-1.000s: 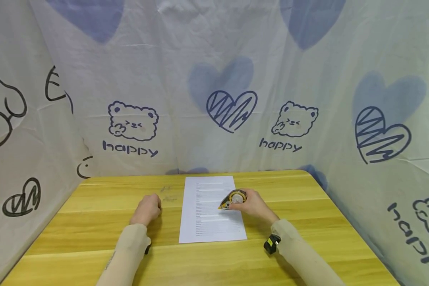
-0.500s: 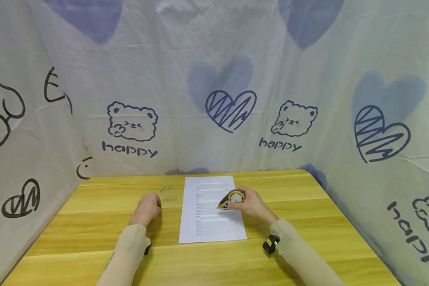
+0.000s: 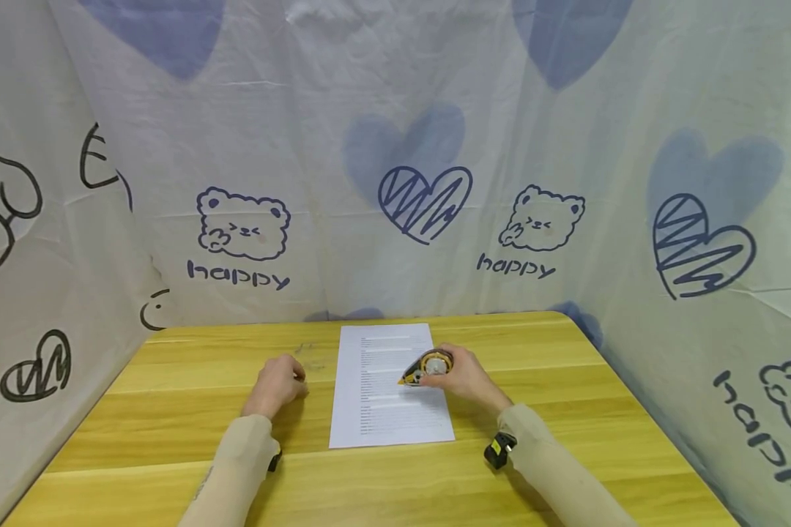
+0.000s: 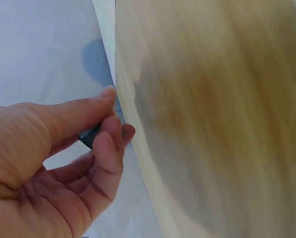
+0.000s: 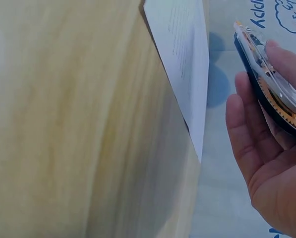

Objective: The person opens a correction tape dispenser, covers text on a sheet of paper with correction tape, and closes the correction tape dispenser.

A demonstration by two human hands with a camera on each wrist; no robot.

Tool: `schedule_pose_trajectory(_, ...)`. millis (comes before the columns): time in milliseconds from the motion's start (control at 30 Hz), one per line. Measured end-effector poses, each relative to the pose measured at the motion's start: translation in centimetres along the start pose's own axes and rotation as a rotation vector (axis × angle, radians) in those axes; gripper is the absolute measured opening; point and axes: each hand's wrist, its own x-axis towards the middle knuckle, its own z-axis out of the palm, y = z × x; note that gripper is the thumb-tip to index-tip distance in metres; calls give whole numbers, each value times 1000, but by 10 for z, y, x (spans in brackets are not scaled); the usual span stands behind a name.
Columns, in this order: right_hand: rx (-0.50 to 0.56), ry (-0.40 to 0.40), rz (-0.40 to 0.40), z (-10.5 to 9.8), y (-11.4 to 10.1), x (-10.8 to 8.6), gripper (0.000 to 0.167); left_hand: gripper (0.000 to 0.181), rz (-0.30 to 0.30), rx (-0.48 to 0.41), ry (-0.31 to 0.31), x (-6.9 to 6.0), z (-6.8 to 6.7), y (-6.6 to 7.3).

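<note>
My right hand (image 3: 466, 377) holds a correction tape dispenser (image 3: 433, 364) over the right half of a printed sheet of paper (image 3: 349, 424). The dispenser has a clear and dark body with an orange gear wheel, and its yellow tip points left. In the right wrist view, thumb and fingers grip the dispenser (image 5: 279, 91) from its two sides. Left of the sheet is my left hand (image 3: 277, 384), its fingers curled. The left wrist view shows a small dark piece (image 4: 89, 136) pinched between thumb and fingers; most of it is hidden.
The sheet lies on a wooden table (image 3: 382, 483). Faint marks (image 3: 313, 364) show on the tabletop between my left hand and the paper. A white curtain (image 3: 343, 256) with hearts and bears surrounds the table's back and sides.
My left hand has shifted slightly to the right, with its fingers turned a little. The right hand and the correction tape dispenser have drifted slightly left over the sheet.
</note>
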Motion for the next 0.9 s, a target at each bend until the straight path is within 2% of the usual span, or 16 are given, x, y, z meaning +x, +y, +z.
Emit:
schedule_pose_trajectory(200,82,-27,1,2,-2,-2,39,24,38,-58,31,2,7,3)
schedule_pose_trajectory(433,136,-50,5,5,-4,-1,39,22,104,-112,59,5,13,13)
schedule_pose_trajectory(533,163,-69,-1,6,-3,0,41,21,152,-128,70,7,19,19)
schedule_pose_trajectory(667,188,-97,-14,7,-3,0,43,23,204,-178,61,10,28,28)
schedule_pose_trajectory(900,226,-116,-15,9,-6,2,42,28,230,-244,18,11,39,46)
